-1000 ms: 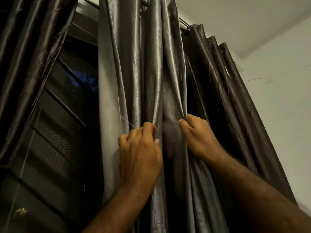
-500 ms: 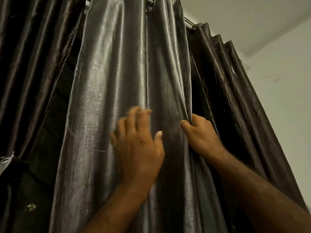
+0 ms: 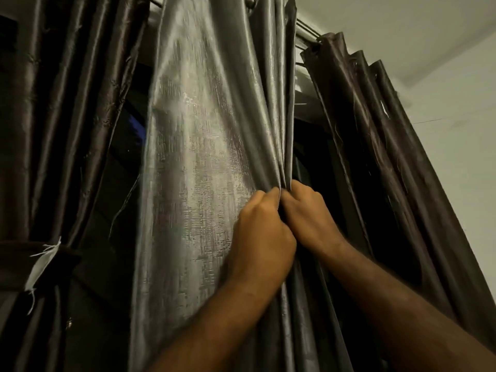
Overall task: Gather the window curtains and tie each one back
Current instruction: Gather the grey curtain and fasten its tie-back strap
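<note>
A shiny grey middle curtain hangs from the rod, its left part spread flat and its right part bunched into folds. My left hand grips those folds at mid height. My right hand grips the same bunch from the right, and the two hands touch. A dark brown left curtain is gathered by a dark tie-back band with a white tag. A dark brown right curtain hangs loose in pleats.
Dark window panes show between the left and middle curtains. Another dark gap lies between the middle and right curtains. A pale wall and ceiling fill the upper right.
My left hand slid right across the grey curtain and closed on the folds beside my right hand. The curtain's left part spread out flat, and the view shifted to show the left tie-back.
</note>
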Action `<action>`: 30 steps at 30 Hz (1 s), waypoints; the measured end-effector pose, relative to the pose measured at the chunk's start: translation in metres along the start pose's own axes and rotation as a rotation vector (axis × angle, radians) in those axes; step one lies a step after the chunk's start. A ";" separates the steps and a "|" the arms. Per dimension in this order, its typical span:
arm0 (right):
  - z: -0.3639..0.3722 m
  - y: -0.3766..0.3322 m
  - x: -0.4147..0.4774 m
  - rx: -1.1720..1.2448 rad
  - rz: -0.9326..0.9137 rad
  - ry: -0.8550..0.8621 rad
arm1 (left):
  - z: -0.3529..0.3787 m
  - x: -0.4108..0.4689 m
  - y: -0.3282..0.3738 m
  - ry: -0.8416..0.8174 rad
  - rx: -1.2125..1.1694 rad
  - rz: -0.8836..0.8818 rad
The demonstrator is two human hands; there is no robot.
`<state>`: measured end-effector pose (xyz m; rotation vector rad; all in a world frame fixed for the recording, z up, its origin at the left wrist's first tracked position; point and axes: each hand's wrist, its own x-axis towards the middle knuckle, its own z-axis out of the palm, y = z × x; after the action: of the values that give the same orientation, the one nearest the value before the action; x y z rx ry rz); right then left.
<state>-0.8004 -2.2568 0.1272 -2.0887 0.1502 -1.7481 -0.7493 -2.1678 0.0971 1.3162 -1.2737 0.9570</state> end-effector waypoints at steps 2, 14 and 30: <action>-0.001 -0.002 -0.003 0.207 0.057 -0.015 | -0.001 -0.001 0.001 -0.053 -0.047 -0.014; -0.012 0.016 0.003 -0.037 -0.050 0.025 | -0.072 -0.006 -0.057 0.312 0.416 -0.262; 0.062 -0.035 -0.002 -0.138 -0.177 0.014 | -0.065 -0.009 -0.053 0.147 0.285 -0.018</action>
<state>-0.7469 -2.2093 0.1305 -2.2487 0.0947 -1.9037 -0.6911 -2.1067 0.0909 1.4417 -1.0387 1.2337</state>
